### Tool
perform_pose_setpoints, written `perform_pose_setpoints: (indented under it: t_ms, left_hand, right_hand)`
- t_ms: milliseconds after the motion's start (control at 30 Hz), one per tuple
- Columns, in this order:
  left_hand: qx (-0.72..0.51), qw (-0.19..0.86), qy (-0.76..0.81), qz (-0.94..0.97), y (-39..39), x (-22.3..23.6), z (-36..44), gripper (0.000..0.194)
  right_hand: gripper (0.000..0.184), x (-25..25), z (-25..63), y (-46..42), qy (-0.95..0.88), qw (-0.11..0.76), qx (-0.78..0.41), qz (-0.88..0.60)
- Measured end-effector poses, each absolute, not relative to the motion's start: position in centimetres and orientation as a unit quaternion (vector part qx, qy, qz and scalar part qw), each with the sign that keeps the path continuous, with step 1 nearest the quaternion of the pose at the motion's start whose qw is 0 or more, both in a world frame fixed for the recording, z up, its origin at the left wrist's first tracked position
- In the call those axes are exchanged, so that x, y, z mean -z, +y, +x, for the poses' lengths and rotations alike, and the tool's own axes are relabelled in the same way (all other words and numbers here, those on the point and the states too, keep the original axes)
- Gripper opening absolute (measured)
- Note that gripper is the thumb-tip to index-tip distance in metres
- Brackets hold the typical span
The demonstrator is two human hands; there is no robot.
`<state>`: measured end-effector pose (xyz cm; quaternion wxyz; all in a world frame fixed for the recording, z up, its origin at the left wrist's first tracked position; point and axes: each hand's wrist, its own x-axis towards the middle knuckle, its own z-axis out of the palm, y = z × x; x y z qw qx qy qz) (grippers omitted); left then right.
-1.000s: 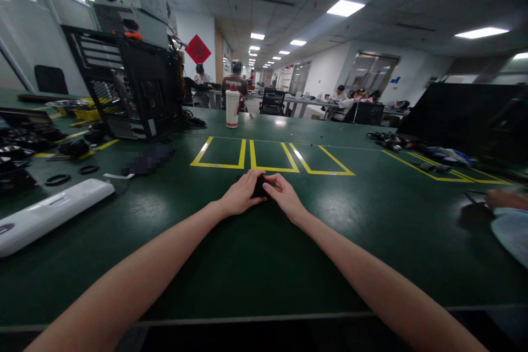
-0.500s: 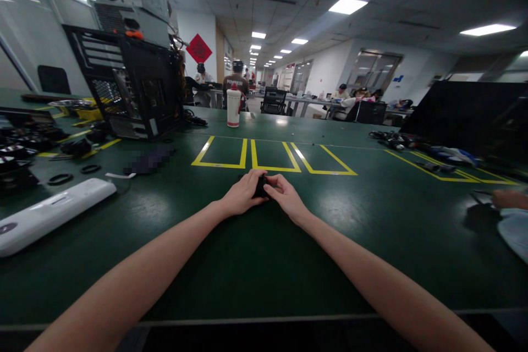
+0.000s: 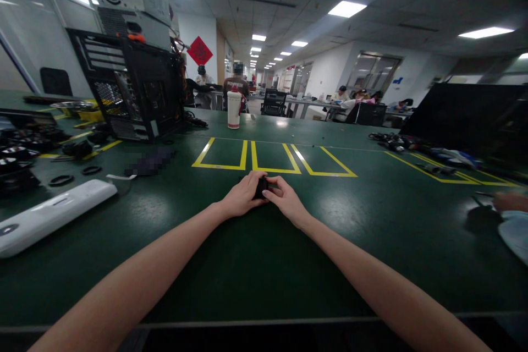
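Observation:
Both my hands meet on the green table [image 3: 256,253], just in front of the yellow taped boxes [image 3: 272,157]. A small black object [image 3: 260,188] sits between them; I cannot make out what it is. My left hand [image 3: 242,196] curls its fingers over the object's left side and top. From the right, my right hand [image 3: 285,199] pinches it with thumb and fingertips. Most of the object is hidden by the fingers.
A white oblong device [image 3: 49,218] lies at the left. Behind it stands an open black computer case [image 3: 132,85] with a power supply on top, with black parts scattered beside it. A white bottle [image 3: 233,108] stands farther back. Another person's hand [image 3: 509,202] rests at the right edge.
Both hands stay closed on the small black object in nearly the same spot. The fingers shift slightly around it.

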<state>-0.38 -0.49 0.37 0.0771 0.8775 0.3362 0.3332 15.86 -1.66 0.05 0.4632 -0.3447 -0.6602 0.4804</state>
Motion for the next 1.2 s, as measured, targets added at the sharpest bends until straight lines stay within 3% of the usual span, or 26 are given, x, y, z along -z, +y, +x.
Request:
perform_pose_setpoints:
  t_ms: [167,367,667,1033,1200]
  left_hand:
    - [-0.338,0.079,0.337,0.875,-0.4,-0.2,-0.3,0.059]
    - [-0.335,0.082,0.337,0.876,-0.5,-0.3,-0.4,0.058]
    - [-0.334,0.077,0.336,0.877,-0.5,-0.4,-0.4,0.057]
    - [-0.334,0.076,0.331,0.880,-0.6,-0.4,-0.4,0.056]
    - [-0.346,0.081,0.329,0.875,-0.5,-0.3,-0.3,0.056]
  right_hand:
    - [0.023,0.1,15.7,-1.4,-0.658,0.484,-0.450,-0.360]
    - [0.031,0.2,15.8,-1.1,-0.648,0.462,-0.461,-0.393]
    - [0.023,-0.1,15.9,-1.8,-0.667,0.469,-0.452,-0.361]
    - [0.029,0.0,15.9,-1.6,-0.666,0.465,-0.469,-0.347]
    - [0.023,0.0,15.8,-1.5,-0.658,0.483,-0.457,-0.353]
